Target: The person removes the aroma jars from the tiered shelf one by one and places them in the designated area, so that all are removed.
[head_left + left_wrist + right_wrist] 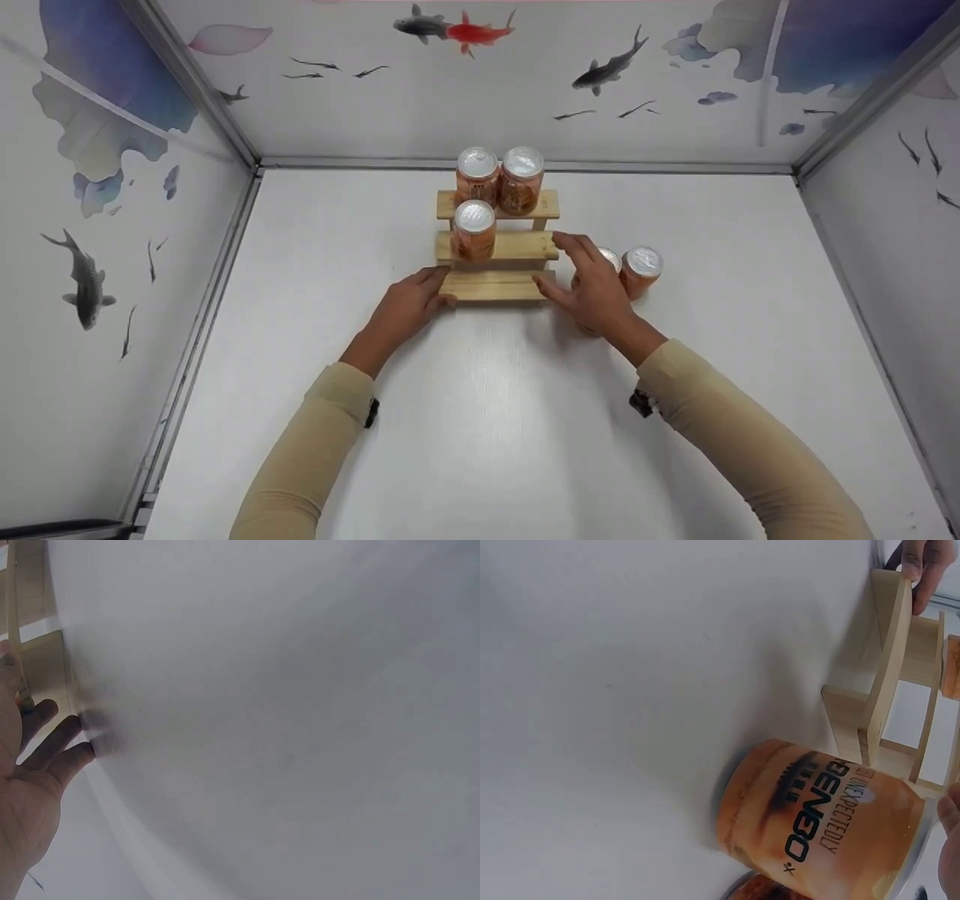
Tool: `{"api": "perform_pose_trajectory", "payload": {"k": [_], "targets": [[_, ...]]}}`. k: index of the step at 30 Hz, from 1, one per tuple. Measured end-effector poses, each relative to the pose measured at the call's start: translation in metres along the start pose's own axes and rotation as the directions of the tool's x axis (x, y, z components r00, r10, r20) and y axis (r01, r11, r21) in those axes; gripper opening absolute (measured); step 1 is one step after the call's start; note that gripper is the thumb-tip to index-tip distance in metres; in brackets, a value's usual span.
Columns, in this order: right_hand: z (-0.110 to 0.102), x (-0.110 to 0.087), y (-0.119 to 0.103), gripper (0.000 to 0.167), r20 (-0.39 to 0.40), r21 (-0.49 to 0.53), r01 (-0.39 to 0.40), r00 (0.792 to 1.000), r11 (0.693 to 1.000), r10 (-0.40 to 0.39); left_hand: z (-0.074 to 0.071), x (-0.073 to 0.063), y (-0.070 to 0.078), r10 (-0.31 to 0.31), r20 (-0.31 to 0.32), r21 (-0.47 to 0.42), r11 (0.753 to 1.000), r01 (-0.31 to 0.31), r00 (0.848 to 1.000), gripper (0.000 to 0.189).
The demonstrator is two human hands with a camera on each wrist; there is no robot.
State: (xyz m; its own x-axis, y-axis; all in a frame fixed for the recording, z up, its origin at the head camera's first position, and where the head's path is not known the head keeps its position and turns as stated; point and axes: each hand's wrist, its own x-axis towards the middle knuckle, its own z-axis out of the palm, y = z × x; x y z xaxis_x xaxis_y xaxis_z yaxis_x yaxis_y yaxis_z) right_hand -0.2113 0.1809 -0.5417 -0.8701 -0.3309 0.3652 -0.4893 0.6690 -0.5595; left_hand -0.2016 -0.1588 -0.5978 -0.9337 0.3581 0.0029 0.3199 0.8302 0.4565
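Note:
A light wooden three-step rack (499, 286) stands on the table. My left hand (409, 306) grips the left end of its lowest step, thumb at the front edge, as the right wrist view also shows. My right hand (596, 292), fingers spread, hovers by the rack's right end, its thumb and forefinger pointing at the steps. Below that hand an orange drink can (817, 817) with dark lettering stands upright, a fingertip close to its rim. Part of another can (769, 889) shows at the bottom of the right wrist view.
Two orange cans (499, 191) stand side by side on the top step, and one can (474, 240) on the left of the middle step. To the right of my right hand, a can (641, 281) stands on the white table (480, 420). Printed panels (510, 105) wall the table in.

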Motion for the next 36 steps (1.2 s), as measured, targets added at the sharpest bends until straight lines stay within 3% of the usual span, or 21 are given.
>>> {"api": "perform_pose_trajectory", "payload": {"k": [13,19,36], "targets": [[0.014,0.016,-0.016,0.07,-0.015,0.086,0.025,1.0,0.996,-0.024,0.002,0.0,-0.002,0.025,-0.017,-0.009,1.0,-0.025,1.0,0.064],[0.02,0.024,-0.024,0.067,-0.027,0.069,0.064,0.998,0.996,-0.063,0.003,0.0,-0.003,0.025,-0.022,-0.005,1.0,-0.025,0.999,0.061],[0.036,0.043,-0.042,0.071,0.016,0.148,0.014,1.0,0.989,-0.016,0.004,0.0,-0.004,0.026,-0.027,-0.011,1.0,-0.026,0.999,0.067]]}}
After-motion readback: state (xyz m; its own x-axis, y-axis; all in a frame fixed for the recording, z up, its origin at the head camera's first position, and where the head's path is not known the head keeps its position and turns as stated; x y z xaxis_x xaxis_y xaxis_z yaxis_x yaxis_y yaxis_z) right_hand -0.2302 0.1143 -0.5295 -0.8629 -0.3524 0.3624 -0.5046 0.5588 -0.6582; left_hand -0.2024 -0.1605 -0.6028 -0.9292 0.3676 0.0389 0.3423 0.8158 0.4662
